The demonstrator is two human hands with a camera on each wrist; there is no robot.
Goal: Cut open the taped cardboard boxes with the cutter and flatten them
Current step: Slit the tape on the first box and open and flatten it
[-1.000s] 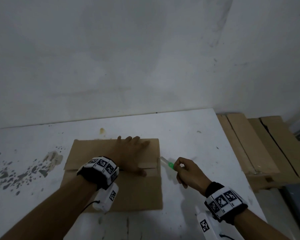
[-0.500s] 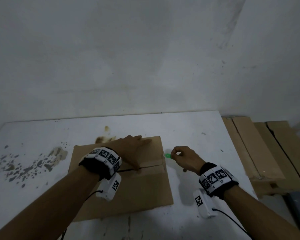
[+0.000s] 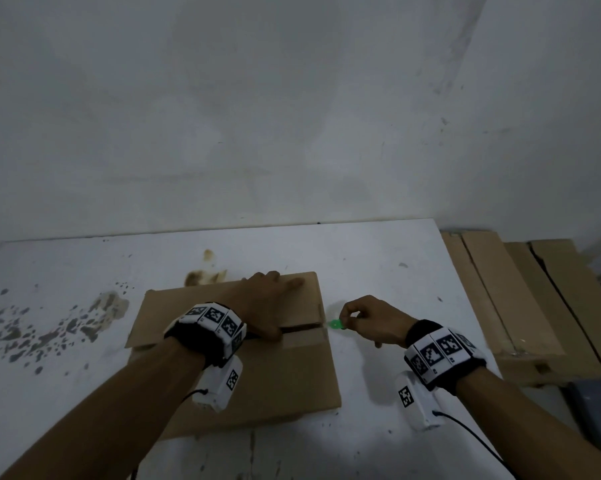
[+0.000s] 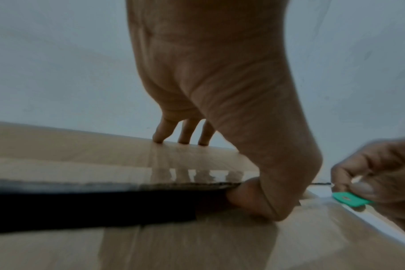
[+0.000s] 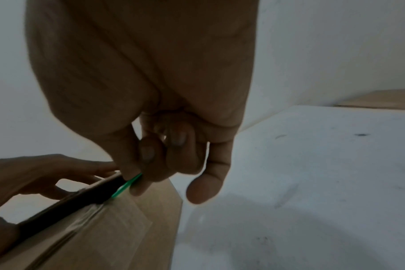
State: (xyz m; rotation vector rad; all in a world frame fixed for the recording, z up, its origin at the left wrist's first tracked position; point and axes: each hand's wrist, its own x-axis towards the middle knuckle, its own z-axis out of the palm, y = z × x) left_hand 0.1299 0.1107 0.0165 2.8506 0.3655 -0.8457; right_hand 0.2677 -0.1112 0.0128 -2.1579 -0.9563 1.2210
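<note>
On the table, stains sit at about nine o'clock from the box, which lies near the table's middle. The left hand lies across the far flap: three fingers press straight down near the back edge, while the thumb tucks under the flap's cut lip, where a dark gap shows along the seam. That hand is spread flat, bracing and slightly lifting, not gripping.

At three o'clock from the box's seam end, the right hand pinches the small green cutter between thumb and forefinger, the other fingers curled loosely behind. The cutter sits just at the box's right edge, where clear tape folds down over the side. Whether any blade is touching the tape cannot be told.

The step in hand looks like the seam cut on the top, with most of the seam already parted and only the tape at the right edge left to sever. The next move probably calls for drawing the cutter through that last strip away from the left thumb, then opening the flaps to press the box flat.

Farther right, at three o'clock beyond the table, lies a pile of cardboard.
</note>
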